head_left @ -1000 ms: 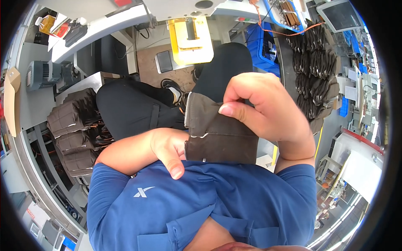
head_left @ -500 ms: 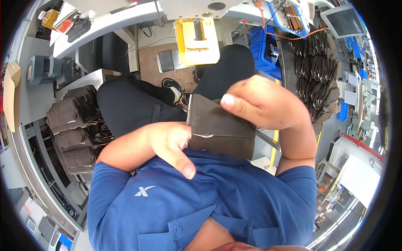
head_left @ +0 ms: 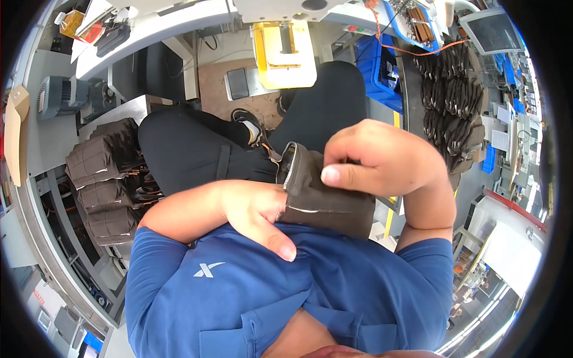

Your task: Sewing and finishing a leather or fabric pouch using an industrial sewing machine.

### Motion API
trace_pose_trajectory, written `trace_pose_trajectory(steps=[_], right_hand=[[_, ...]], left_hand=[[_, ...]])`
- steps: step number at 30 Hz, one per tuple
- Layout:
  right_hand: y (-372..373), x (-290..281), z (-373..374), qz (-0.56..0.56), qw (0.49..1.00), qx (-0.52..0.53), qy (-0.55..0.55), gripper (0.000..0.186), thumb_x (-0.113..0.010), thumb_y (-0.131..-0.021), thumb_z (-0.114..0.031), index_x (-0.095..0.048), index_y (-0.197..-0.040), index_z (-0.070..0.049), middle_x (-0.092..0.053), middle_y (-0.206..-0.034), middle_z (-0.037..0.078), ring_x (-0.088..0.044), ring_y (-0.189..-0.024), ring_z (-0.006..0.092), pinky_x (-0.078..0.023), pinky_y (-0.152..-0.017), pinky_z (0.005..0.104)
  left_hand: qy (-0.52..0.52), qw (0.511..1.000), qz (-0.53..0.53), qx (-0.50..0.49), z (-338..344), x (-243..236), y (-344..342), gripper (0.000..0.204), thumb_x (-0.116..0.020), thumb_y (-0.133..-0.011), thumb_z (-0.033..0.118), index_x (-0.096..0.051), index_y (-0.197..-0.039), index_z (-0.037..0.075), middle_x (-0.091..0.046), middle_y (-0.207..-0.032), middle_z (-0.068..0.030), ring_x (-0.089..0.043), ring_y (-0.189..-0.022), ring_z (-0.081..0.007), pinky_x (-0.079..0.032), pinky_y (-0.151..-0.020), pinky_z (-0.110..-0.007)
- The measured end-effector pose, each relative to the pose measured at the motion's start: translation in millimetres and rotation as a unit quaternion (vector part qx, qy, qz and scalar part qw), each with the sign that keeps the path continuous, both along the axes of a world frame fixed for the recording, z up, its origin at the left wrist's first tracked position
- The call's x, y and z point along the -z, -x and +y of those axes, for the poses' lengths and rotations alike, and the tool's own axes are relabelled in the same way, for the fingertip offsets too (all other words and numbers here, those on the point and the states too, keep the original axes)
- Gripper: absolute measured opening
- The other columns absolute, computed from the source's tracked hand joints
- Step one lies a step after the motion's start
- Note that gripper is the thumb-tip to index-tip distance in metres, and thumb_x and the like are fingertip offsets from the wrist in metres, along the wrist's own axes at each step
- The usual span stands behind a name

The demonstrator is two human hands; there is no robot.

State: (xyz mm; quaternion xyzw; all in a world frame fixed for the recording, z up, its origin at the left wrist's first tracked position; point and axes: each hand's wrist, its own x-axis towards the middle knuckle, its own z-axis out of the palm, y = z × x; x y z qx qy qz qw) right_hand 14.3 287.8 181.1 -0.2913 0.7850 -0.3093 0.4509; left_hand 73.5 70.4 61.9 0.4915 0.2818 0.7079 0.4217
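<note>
A dark brown zippered pouch [head_left: 331, 206] is held in front of my blue shirt, its zipper edge and open end facing left. The fingers of my left hand [head_left: 253, 209] reach in at that end and are hidden by the pouch; the thumb sticks out below, apart from the cloth. On the pouch's upper right side, my right hand [head_left: 382, 158] is closed on the material, with thumb and bent fingers pressed together. A light mark or thread runs along a seam on the pouch's lower face.
Stacked brown pouches [head_left: 104, 179] lie at the left, with several more hanging in rows [head_left: 450, 95] at the right. Ahead is a machine with a yellow plate [head_left: 286, 74]. A blue bin [head_left: 376, 77], an orange cord [head_left: 418, 53] and a monitor [head_left: 492, 31] are to the right.
The pouch has moved slightly right and turned, so its zippered opening now shows gaping. Both hands have shifted a little right with it, and the right fingers have curled in on the material.
</note>
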Motion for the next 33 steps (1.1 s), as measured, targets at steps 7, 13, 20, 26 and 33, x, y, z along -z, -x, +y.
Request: trace_pose_trajectory(steps=[7,13,20,26,33], right_hand=[[-23.6,5.9,3.1,0.016,0.985,-0.174,-0.014,0.063,-0.048,-0.102,-0.054,-0.066,-0.084,0.003,-0.067,-0.085,0.023,-0.065,-0.086,0.0424,-0.053,-0.078,0.048],[-36.0,8.0,-0.5,0.032,0.99,-0.133,-0.029,0.059,-0.046,-0.105,-0.049,-0.064,-0.091,0.006,-0.066,-0.09,0.023,-0.064,-0.094,0.0422,-0.051,-0.084,0.0482],[-28.8,-1.9,6.8,0.103,0.993,0.017,0.055,0.042,-0.061,-0.098,-0.034,-0.063,-0.077,0.002,-0.062,-0.075,0.018,-0.062,-0.071,0.0357,-0.047,-0.065,0.0448],[-24.1,-17.8,4.0,0.091,0.992,0.073,0.05,0.039,-0.074,-0.089,-0.032,-0.062,-0.073,0.001,-0.061,-0.066,0.017,-0.06,-0.064,0.0348,-0.047,-0.061,0.0436],[-24.3,-11.9,-2.0,0.152,0.981,0.043,0.114,0.042,-0.077,-0.087,-0.032,-0.054,-0.07,-0.002,-0.055,-0.062,0.013,-0.055,-0.058,0.0313,-0.042,-0.054,0.0418]], left_hand=[[0.042,0.994,0.036,0.098,-8.5,0.3,-10.2,0.069,-0.068,-0.097,0.02,-0.036,-0.15,-0.011,-0.039,-0.157,-0.0202,-0.029,-0.15,-0.0303,-0.024,-0.121,-0.042],[0.062,0.995,0.078,0.019,-18.5,0.7,-15.7,0.062,-0.066,-0.098,0.019,-0.041,-0.147,-0.009,-0.044,-0.153,-0.02,-0.039,-0.144,-0.0317,-0.029,-0.119,-0.041],[0.038,0.965,-0.244,0.084,-11.0,11.3,-12.4,0.065,-0.066,-0.095,0.019,-0.041,-0.144,-0.014,-0.044,-0.151,-0.0218,-0.043,-0.141,-0.0332,-0.032,-0.117,-0.043],[0.028,0.91,-0.381,0.16,-12.7,50.2,-37.6,0.087,-0.072,-0.09,0.026,-0.027,-0.151,-0.016,-0.035,-0.156,-0.0242,-0.033,-0.148,-0.0343,-0.026,-0.12,-0.044],[-0.009,0.855,-0.455,0.249,-7.3,34.8,-37.4,0.086,-0.075,-0.091,0.031,-0.032,-0.151,-0.012,-0.039,-0.156,-0.0217,-0.035,-0.146,-0.0301,-0.026,-0.119,-0.043]])
